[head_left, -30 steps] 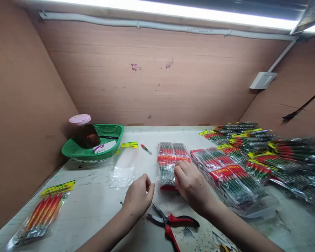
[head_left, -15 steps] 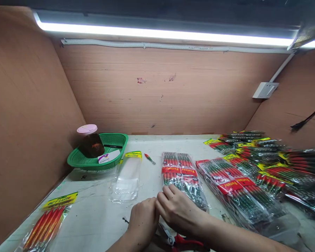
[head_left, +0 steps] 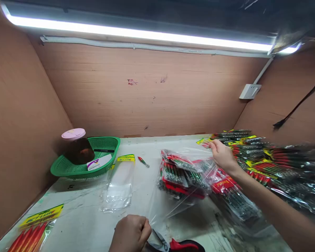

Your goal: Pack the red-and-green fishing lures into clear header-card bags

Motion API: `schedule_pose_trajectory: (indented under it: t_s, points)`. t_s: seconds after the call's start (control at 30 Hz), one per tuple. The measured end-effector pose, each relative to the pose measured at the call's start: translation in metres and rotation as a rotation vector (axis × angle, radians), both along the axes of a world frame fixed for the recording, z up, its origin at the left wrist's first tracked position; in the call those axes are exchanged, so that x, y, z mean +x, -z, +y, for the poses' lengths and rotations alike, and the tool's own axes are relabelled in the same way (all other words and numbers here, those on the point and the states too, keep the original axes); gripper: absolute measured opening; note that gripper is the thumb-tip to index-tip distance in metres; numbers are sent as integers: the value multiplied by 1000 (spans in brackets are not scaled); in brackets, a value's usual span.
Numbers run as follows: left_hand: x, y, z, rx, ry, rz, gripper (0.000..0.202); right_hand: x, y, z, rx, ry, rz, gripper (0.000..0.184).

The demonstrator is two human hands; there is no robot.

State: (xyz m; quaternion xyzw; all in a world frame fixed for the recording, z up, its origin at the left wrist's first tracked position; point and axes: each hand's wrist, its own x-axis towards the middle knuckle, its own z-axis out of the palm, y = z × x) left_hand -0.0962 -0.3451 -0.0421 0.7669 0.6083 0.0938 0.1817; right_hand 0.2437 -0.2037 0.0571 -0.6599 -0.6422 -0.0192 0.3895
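A large clear plastic bag [head_left: 173,206] with several packs of red and green fishing lures [head_left: 182,173] inside lies in front of me. My right hand [head_left: 223,156] is closed on the bag's far right edge, raised above the table. Near the front edge, my left hand [head_left: 132,231] makes a fist at the bag's near corner and seems to pinch it; the fingertips are hidden. Beside the left fist lie pliers [head_left: 185,245] with red and black handles. Under my right forearm sits a flat red-labelled lure pack [head_left: 227,187].
Bagged lures [head_left: 280,164] are heaped at the right. A green basket [head_left: 115,147] holds a pink-lidded jar [head_left: 77,147] and a card [head_left: 99,162]. Empty yellow-topped sleeves [head_left: 119,185], a single lure [head_left: 143,161] and a BCT Lure pack [head_left: 36,227] lie on the table.
My hands, together at the front before, are now apart. The right has moved up and right, and the clear bag with lure packs now spreads between them. The view has shifted right.
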Motion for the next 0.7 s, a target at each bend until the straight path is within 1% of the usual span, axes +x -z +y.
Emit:
schedule_pose_trajectory:
  t_s: [0.07,0.1,0.17,0.23,0.27,0.33,0.37,0.4,0.43,0.47,0.53,0.57,0.6,0.63,0.7]
  points:
    - [-3,2,-1,-129,5,16,37,10,11,-9,-48,20,97,33]
    - [-5,1,0,-160,6,27,37,11,18,-16,-78,7,144,37]
    - [-13,-5,7,-157,-31,11,36,8,29,-34,-144,-53,240,45]
    - [-20,-16,20,-105,-97,-91,35,4,34,-50,-213,-137,327,52]
    - [-22,-21,30,-82,-112,-170,34,1,33,-56,-248,-180,362,55]
    - [-19,-29,54,-39,-90,-333,30,-4,25,-64,-313,-256,418,59]
    - [-14,-30,68,-65,-74,-401,28,-9,18,-65,-326,-284,423,61]
    - [-8,-30,82,-79,-77,-423,25,-15,11,-65,-306,-302,391,63]
    - [0,-28,96,-98,-86,-433,24,-24,4,-65,-252,-314,311,64]
    - [8,-25,109,-121,-94,-441,23,-35,-3,-63,-181,-323,180,64]
    - [24,-17,133,-180,-121,-442,23,-65,-11,-58,-83,-333,-216,61]
    - [31,-13,143,-210,-131,-440,23,-82,-12,-53,-82,-339,-414,57]
    - [37,-10,152,-235,-137,-436,25,-99,-11,-48,-129,-342,-585,50]
    - [41,-7,158,-253,-139,-428,26,-115,-8,-41,-164,-351,-668,43]
    - [47,-4,167,-267,-135,-401,28,-141,2,-24,-225,-367,-744,31]
